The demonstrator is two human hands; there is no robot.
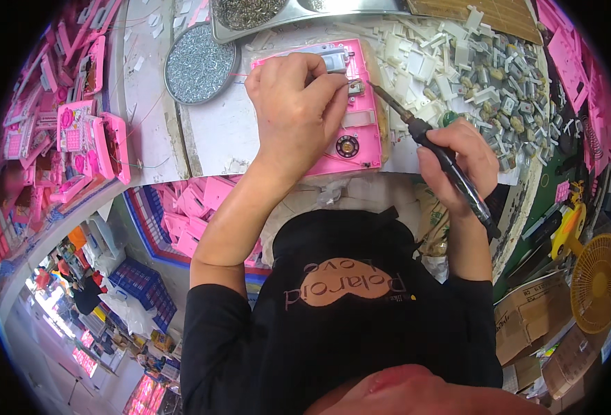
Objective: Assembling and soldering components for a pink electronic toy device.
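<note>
A pink plastic casing (371,155) lies open on the table in front of me. In it sit a round black speaker (347,146), a grey box-shaped part (334,61) and a small metal part (355,88). My left hand (288,104) rests over the casing's left side with thumb and fingers pinched beside the metal part; what they pinch is hidden. Thin red and blue wires (238,76) stick out left of that hand. My right hand (468,159) grips a black-handled soldering iron (419,128), its tip pointing at the casing near the metal part.
A round dish of small screws (200,63) stands left of the casing. Behind it is a metal tray (292,22) with small parts. White plastic pieces (416,59) and grey motor-like parts (502,104) are heaped at right. Pink casings (77,138) pile up at far left.
</note>
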